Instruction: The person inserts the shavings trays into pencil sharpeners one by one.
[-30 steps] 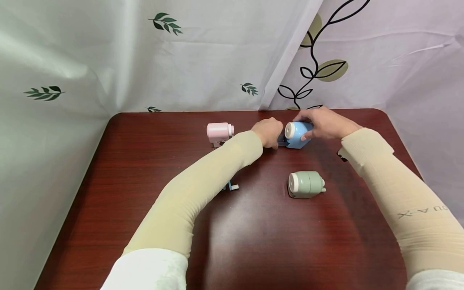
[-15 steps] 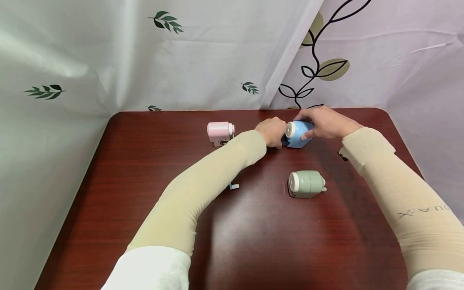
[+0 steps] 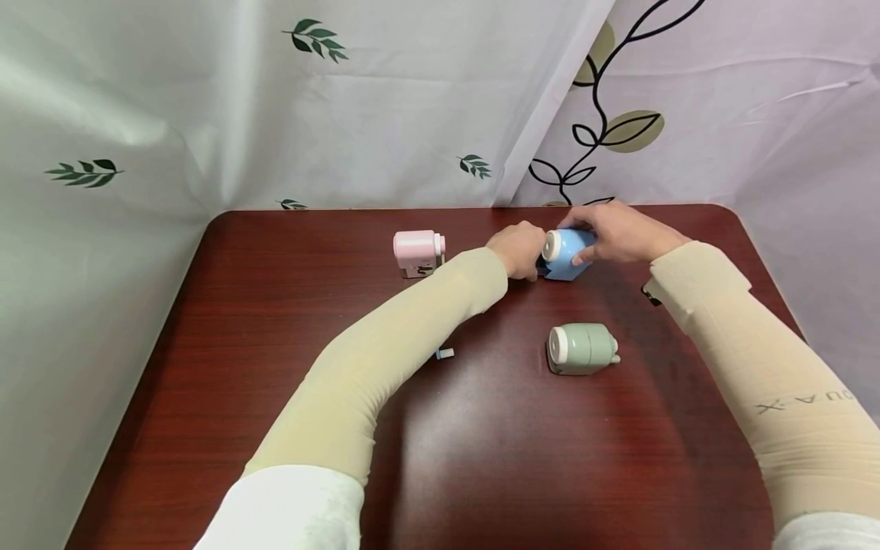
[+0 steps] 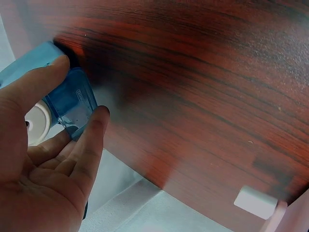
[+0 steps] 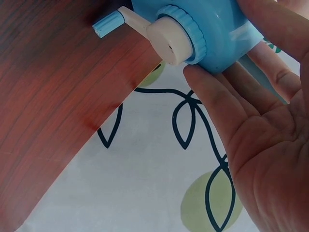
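A blue hand-crank pencil sharpener [image 3: 567,253] stands near the table's back edge. My right hand [image 3: 622,231] grips its body, thumb on the near side and fingers on the far side. In the right wrist view its crank handle [image 5: 109,23] sticks out past the ribbed blue collar. On the sharpener's other side my left hand [image 3: 518,250] pinches a clear blue shavings drawer [image 4: 75,104] between thumb and fingers. The drawer lies right against the sharpener's base, below its round white front [image 4: 37,123].
A pink sharpener [image 3: 415,249] stands left of my left hand, a green one [image 3: 582,349] nearer the front. Beside my left forearm a small white-ended crank handle [image 3: 445,354] pokes out, the rest hidden. A patterned curtain [image 3: 399,107] hangs behind the table [image 3: 550,458].
My left hand has moved slightly right, bringing the drawer closer in to the blue sharpener, so less of it shows between the hands. The right hand keeps its grip in place.
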### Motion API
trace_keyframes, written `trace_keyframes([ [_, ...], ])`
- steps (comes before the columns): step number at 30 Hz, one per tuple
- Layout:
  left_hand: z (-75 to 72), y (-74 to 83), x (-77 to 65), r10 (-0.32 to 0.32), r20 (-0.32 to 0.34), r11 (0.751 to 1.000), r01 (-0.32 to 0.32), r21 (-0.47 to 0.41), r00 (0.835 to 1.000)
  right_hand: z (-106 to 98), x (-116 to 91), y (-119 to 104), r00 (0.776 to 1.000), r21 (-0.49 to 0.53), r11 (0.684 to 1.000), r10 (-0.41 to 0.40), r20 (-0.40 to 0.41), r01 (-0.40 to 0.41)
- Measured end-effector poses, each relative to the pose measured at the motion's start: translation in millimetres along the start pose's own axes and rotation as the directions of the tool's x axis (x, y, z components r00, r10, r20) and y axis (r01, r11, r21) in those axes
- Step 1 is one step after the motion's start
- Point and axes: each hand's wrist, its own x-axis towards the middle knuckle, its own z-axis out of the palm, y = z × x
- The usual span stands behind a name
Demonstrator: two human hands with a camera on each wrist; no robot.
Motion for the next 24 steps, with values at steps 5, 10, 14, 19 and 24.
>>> trace_keyframes([
  [5, 2.6, 0.9, 1.3, 0.014, -0.001, 1.0, -0.014, 0.009, 1.0, 0.2, 0.0, 0.5, 1.0, 0.001, 1.0, 0.008, 0.007, -0.008],
  [10, 3.5, 1.3, 1.5, 0.009, -0.003, 1.0, -0.008, 0.011, 1.0, 0.1, 0.3, -0.7, 1.0, 0.006, 1.0, 0.008, 0.01, -0.008],
  [14, 3.4, 1.9, 1.5, 0.009, -0.003, 1.0, -0.009, -0.005, 1.0, -0.9, -0.2, -1.8, 1.0, 0.012, 1.0, 0.001, 0.007, -0.001],
  [19, 4.3, 2.1, 2.5, 0.007, -0.007, 1.0, -0.007, -0.019, 1.0, -1.2, -0.3, -2.0, 1.0, 0.014, 1.0, -0.012, -0.004, 0.012],
  [24, 5.2, 2.2, 3.7, 0.006, -0.022, 1.0, -0.006, -0.025, 1.0, -0.8, 0.2, -1.4, 1.0, 0.003, 1.0, -0.014, -0.012, 0.014],
])
